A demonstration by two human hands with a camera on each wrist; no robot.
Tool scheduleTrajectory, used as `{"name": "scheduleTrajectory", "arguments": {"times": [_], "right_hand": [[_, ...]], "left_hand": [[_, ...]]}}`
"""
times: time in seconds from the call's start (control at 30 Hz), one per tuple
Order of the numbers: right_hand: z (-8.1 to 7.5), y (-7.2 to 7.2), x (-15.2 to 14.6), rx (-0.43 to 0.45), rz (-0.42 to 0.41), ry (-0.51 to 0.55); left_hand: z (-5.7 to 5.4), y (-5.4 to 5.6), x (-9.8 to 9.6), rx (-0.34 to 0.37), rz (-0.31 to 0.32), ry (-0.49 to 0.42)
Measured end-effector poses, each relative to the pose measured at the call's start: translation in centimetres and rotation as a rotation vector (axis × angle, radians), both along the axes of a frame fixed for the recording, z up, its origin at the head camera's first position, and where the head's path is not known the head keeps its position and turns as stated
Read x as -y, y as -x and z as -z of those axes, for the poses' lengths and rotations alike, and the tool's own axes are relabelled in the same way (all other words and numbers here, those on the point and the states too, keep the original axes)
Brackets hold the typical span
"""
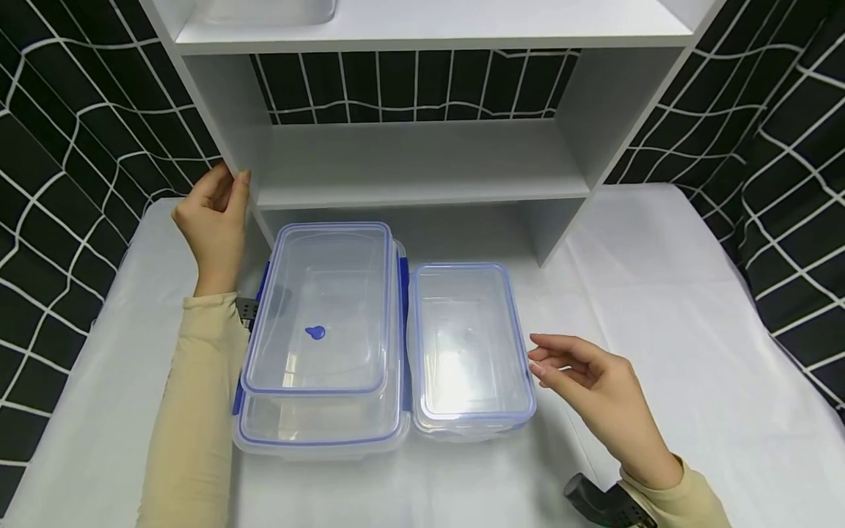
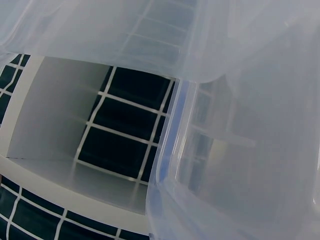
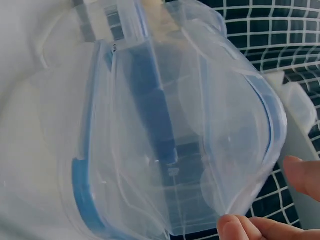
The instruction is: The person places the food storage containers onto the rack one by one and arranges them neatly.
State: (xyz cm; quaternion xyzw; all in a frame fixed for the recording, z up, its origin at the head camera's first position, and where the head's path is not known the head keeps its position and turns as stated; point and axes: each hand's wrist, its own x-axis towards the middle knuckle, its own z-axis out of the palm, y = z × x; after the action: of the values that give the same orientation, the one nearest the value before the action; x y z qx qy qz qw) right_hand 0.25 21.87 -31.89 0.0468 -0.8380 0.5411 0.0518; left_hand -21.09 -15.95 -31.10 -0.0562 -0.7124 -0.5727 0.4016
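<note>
My left hand (image 1: 214,220) grips the front edge of the left side panel of a white shelf unit (image 1: 422,161), thumb inside and fingers outside. Beside that forearm stand two clear food containers with blue-rimmed lids: a smaller upper container (image 1: 330,293) on a wider lower container (image 1: 317,425) with blue side clips. Just right of them sits a narrower clear container (image 1: 469,345), also blue-rimmed. Close to its right side is my right hand (image 1: 594,389), fingers loosely bent and nothing between them. Both wrist views look through cloudy clear plastic; my right fingertips (image 3: 232,227) show at the lower right.
On the upper shelf board (image 1: 462,26), part of another clear container (image 1: 271,9) shows at the left. A white cloth (image 1: 660,330) covers the table. Black grid-patterned fabric (image 1: 59,183) hangs on both sides and behind the shelf.
</note>
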Motion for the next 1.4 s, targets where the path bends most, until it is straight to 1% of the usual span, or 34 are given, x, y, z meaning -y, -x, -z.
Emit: {"name": "scheduleTrajectory", "arguments": {"times": [0.13, 0.2, 0.33, 0.5, 0.57, 0.67, 0.77, 0.87, 1.1, 1.23, 1.4], "right_hand": [[0.1, 0.2, 0.4, 0.029, 0.002, -0.056], [0.2, 0.3, 0.6, 0.044, -0.001, -0.064], [0.4, 0.5, 0.8, 0.071, -0.001, -0.037], [0.8, 0.8, 1.2, 0.142, 0.006, 0.002], [0.8, 0.9, 1.3, 0.162, 0.003, 0.038], [0.9, 1.1, 1.5, 0.163, -0.013, 0.123], [1.1, 1.2, 1.5, 0.180, -0.022, 0.221], [1.3, 1.2, 1.4, 0.202, -0.034, 0.308], [2.1, 1.3, 0.8, 0.244, -0.138, 0.507], [2.2, 1.4, 0.7, 0.251, -0.159, 0.541], [2.3, 1.7, 0.5, 0.264, -0.205, 0.536]], "left_hand": [[0.0, 0.0, 0.2, 0.014, 0.000, -0.019], [0.0, 0.0, 0.2, 0.011, 0.005, -0.026], [0.0, 0.0, 0.3, 0.010, 0.012, -0.042], [0.0, 0.0, 0.4, 0.012, -0.002, -0.030], [0.1, 0.0, 0.5, 0.011, -0.011, -0.021], [0.1, -0.1, 0.6, 0.009, -0.019, -0.017], [0.2, -0.2, 0.7, -0.004, -0.019, 0.011], [0.3, -0.2, 0.6, -0.002, -0.011, 0.010], [0.1, 0.0, 0.4, 0.005, 0.001, -0.012], [0.0, 0.1, 0.2, 0.019, 0.014, -0.032], [0.2, 0.2, 0.2, 0.022, 0.014, -0.029]]}}
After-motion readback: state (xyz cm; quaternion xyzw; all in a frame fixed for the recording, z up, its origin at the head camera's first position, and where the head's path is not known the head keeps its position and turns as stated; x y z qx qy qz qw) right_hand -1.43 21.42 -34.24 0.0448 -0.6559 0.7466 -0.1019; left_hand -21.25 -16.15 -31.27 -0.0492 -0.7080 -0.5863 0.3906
